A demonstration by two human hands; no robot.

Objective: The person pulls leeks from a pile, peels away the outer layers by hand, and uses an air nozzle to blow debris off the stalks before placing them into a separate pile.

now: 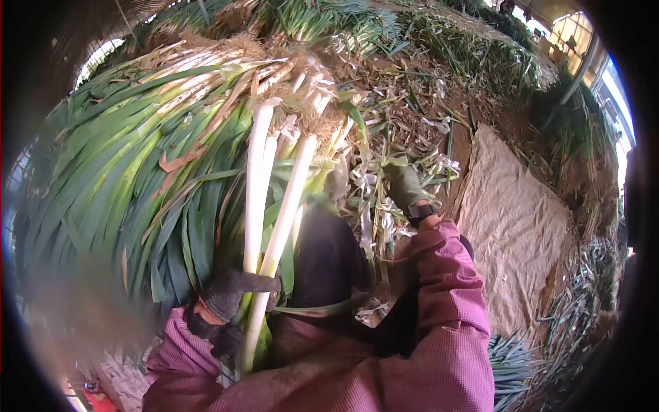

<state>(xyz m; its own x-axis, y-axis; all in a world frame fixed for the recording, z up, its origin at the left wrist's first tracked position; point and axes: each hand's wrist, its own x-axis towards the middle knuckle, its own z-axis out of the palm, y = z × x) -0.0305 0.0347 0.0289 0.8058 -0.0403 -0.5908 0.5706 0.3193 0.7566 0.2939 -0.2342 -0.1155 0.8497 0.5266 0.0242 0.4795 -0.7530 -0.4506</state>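
Note:
My left hand [240, 292], in a dark glove, is wrapped round the lower part of several long leeks [255, 185], whose white stalks point up and away from me. Just left of them lies a large pile of leeks [123, 151], green leaves towards me and roots at the far end. My right hand [405, 184], in a green glove with a dark band at the wrist, reaches forward over peeled leaves and husks [367, 199]. Its fingers are hard to make out among the scraps, and whether they hold anything is unclear.
A crumpled brown sheet [511, 233] lies on the ground at the right. More leeks [343, 24] are heaped at the far side, and green leaves [511, 371] show at the lower right. Dry scraps [439, 89] cover the ground ahead.

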